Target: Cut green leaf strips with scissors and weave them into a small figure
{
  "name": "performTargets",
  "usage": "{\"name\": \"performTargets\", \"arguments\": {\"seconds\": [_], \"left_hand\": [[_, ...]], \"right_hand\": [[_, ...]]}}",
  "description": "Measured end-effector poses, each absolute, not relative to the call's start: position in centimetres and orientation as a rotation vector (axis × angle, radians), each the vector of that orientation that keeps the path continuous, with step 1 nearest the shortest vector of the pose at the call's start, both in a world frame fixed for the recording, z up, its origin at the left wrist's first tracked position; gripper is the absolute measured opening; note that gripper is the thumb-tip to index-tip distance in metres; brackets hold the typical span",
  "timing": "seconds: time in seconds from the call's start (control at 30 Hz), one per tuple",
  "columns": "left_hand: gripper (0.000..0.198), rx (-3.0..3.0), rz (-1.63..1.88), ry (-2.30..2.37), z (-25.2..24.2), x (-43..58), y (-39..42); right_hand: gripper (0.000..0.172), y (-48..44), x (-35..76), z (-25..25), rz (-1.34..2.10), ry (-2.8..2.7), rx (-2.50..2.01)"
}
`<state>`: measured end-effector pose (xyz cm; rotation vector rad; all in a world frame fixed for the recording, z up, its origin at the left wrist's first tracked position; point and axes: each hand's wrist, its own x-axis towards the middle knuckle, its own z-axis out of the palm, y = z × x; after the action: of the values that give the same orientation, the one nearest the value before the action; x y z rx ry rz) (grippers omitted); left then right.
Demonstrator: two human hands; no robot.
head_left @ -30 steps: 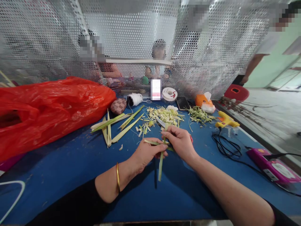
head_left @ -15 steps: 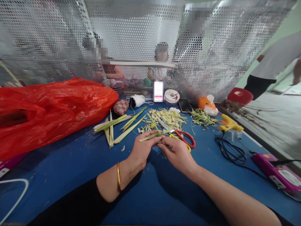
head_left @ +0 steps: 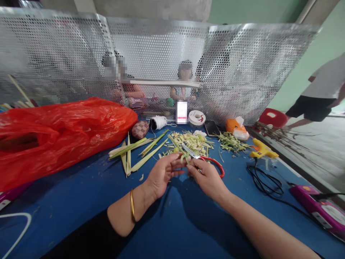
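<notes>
My left hand [head_left: 161,176], a gold bangle on its wrist, is turned palm up with its fingers stretched out. Close beside it, my right hand [head_left: 207,177] pinches a small folded or knotted green leaf strip [head_left: 185,157] just over the left fingertips. Right behind the hands lie scissors [head_left: 219,167] with a red handle, partly covered by the right hand. Beyond them spreads a pile of chopped pale green leaf pieces [head_left: 198,142]. Several long leaf strips [head_left: 148,157] lie to the left of the pile.
A large red plastic bag [head_left: 88,133] fills the left. At the back are white thread [head_left: 159,122], a checked pouch [head_left: 140,129], a ribbon roll [head_left: 197,117], and a dark phone [head_left: 212,128]. A yellow glue gun [head_left: 262,149] and purple power strip [head_left: 320,207] are right.
The view has tilted upward. My left fingers have opened away from the green leaf strip, which is now pinched in my right hand. The person at the right has shifted.
</notes>
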<state>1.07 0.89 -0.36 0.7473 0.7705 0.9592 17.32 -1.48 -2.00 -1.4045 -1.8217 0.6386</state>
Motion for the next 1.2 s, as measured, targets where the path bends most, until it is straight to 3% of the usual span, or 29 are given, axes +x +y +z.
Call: {"name": "performTargets", "arguments": {"seconds": [0.1, 0.3, 0.47, 0.57, 0.67, 0.73, 1.03, 1.2], "left_hand": [[0.043, 0.719, 0.923, 0.74, 0.3, 0.7, 1.1], [0.028, 0.978, 0.952, 1.029, -0.3, 1.2, 0.8], [0.026, 0.942, 1.024, 0.992, -0.4, 1.0, 0.7], [0.027, 0.845, 1.01, 0.908, -0.2, 1.0, 0.6], [0.03, 0.768, 0.949, 0.808, -0.2, 1.2, 0.4], [0.031, 0.74, 0.937, 0.766, -0.4, 1.3, 0.2], [0.032, 0.757, 0.905, 0.741, -0.4, 1.5, -0.1], [0.03, 0.709, 0.909, 0.698, -0.9, 1.6, 0.0]], "right_hand": [[0.029, -1.6, 17.5, -1.6, 0.526, -1.929, -1.396], [0.029, -1.9, 17.2, -1.3, 0.353, -2.105, -1.29], [0.033, -1.2, 17.4, -1.8, 0.599, -1.913, -1.335], [0.012, -0.5, 17.5, -2.3, 0.761, -1.592, -1.28], [0.026, -0.3, 17.1, -2.3, 1.113, -1.421, -1.044], [0.025, -0.4, 16.7, -2.2, 1.262, -1.379, -0.966], [0.029, -0.5, 16.3, -2.6, 1.274, -1.211, -1.023], [0.024, -0.7, 16.5, -2.7, 1.067, -1.351, -1.086]]}}
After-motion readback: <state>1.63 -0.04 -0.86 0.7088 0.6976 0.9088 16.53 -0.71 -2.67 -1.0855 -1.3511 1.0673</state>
